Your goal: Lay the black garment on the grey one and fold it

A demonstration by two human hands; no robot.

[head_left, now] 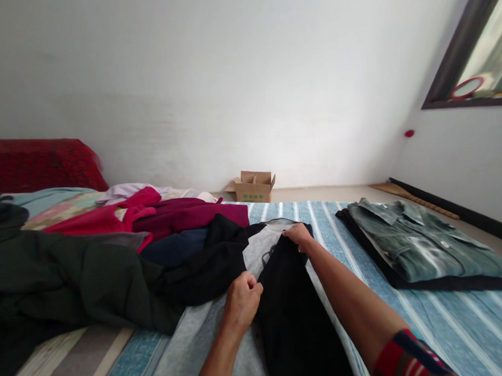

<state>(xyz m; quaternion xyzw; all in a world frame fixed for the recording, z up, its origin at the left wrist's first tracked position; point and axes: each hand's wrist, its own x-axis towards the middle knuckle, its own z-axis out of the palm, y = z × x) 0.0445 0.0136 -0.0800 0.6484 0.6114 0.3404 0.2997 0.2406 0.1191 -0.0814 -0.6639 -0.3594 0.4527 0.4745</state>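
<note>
The left hand [241,301] is closed in a loose fist, pinching the near edge of a black garment [293,315] between thumb and fingers. The right hand [298,236] reaches farther out, its fingers curled down over the far top edge of the same black cloth, gripping it where it meets a grey garment [258,252] underneath. A striped red and dark cuff [405,354] shows on the right forearm.

The black garment lies lengthwise between the two hands, on the grey piece, which spreads flat over the blue striped bed [451,323]. It looks soft and limp, with no stiffness of its own: it sags and creases wherever it is not held, so it probably weighs little and will droop from any single hold. The weave looks matt, not slippery. Holding it at two well-separated points along an edge or at the corners, as the hands do now, seems the best way to keep it flat; a grip in the middle would likely bunch it.

To the left, a heap of loose clothes [111,257] in black, navy, maroon and pink touches the grey garment. To the right, well apart, a folded green shirt [426,243] rests on a dark folded piece. A small cardboard box [253,187] stands on the floor by the wall beyond the bed.
</note>
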